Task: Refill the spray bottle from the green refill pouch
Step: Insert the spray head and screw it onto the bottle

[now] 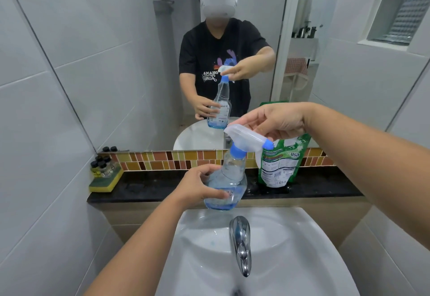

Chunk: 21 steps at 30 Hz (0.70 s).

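Observation:
A clear spray bottle [229, 179] with a little blue liquid at its bottom is held above the back edge of the sink. My left hand [199, 186] grips its lower body. My right hand [274, 121] holds the white trigger head [246, 136], which sits on the bottle's blue collar [237, 151]. The green refill pouch [279, 163] stands upright on the black counter, just right of the bottle and behind my right hand, leaning on the tiled strip.
A white sink [302, 249] with a chrome tap [240, 242] lies below the bottle. A black counter [151, 186] runs behind it, with a yellow-green sponge [105, 183] and small dark-capped bottles [102, 164] at its left end. A mirror [116, 51] covers the wall above.

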### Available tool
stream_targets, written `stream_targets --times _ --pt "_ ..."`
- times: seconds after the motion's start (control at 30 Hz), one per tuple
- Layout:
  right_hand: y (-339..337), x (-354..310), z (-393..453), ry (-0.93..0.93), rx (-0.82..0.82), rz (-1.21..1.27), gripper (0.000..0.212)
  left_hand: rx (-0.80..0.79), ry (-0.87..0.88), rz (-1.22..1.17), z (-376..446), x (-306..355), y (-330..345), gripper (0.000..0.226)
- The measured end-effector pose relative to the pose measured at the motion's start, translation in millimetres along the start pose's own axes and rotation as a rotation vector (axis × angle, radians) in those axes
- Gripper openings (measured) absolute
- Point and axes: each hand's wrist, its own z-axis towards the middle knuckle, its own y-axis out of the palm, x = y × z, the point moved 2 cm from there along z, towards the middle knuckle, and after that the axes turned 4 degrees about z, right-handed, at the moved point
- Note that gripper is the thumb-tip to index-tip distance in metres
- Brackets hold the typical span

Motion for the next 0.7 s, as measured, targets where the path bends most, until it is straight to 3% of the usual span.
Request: stream_targets --times 0.13,0.3,0.47,0.53,0.63,0.7 --pt "1 12 3 0.027 -0.065 -0.014 0.035 -0.049 -0.021 -0.020 2 4 3 0.061" --pt "6 23 6 -0.016 0.065 -0.034 0.021 -0.179 -0.020 -0.121 -1 16 7 0.058" --pt "12 25 16 -0.171 0.217 -0.047 0.058 -0.257 -0.018 -0.209 -1 19 12 0.056" --pt "14 25 18 -0.250 0.265 -0.075 0.048 -0.230 -0.020 -0.232 -1 18 11 0.054" --pt "22 28 20 -0.342 0.305 -0.111 0.006 -0.183 -0.018 -0.219 -1 17 10 0.050" --pt "25 36 24 -0.386 0.384 -0.082 0.007 -0.095 -0.006 -0.164 0 16 9 0.048"
